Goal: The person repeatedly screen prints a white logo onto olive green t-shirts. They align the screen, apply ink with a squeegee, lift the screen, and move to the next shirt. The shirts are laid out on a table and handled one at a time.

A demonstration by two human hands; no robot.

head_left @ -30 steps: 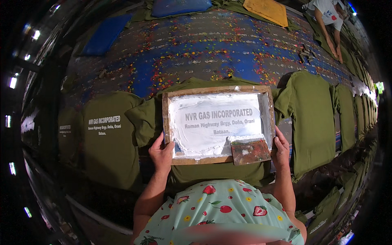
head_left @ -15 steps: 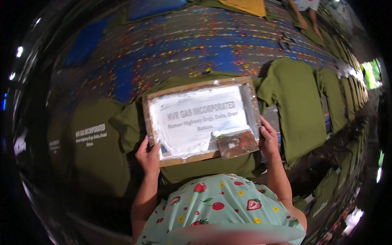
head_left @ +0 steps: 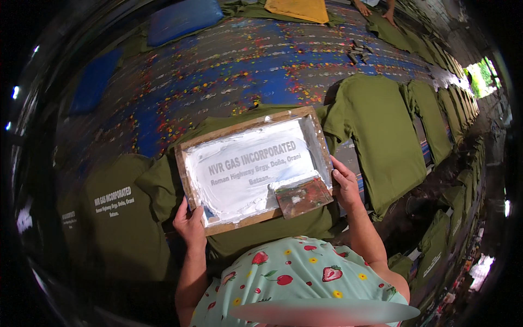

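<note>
I grip a wooden-framed printing screen (head_left: pixel 250 141) by its two short sides, with my left hand (head_left: pixel 189 222) closed on the left end and my right hand (head_left: pixel 344 182) closed on the right. Its white, paint-smeared mesh shows grey lettering. A stained squeegee board (head_left: pixel 303 199) with white paint along its top lies in the lower right corner of the screen. Directly under the screen is an olive green T-shirt (head_left: pixel 272 228); whether the screen rests on it or is just above it, I cannot tell.
More olive shirts (head_left: pixel 389 141) line the long paint-speckled table (head_left: pixel 212 73), including a printed one (head_left: pixel 125 229) at left. Blue pads (head_left: pixel 182 19), a yellow pad (head_left: pixel 297 8) and dark small objects (head_left: pixel 359 53) sit farther back. A co-worker's hands (head_left: pixel 388 16) are at the far upper right.
The screen, still in both hands, appears further left and tilted more anticlockwise, its right end higher. The whole view has turned, and less of the co-worker shows at the top.
</note>
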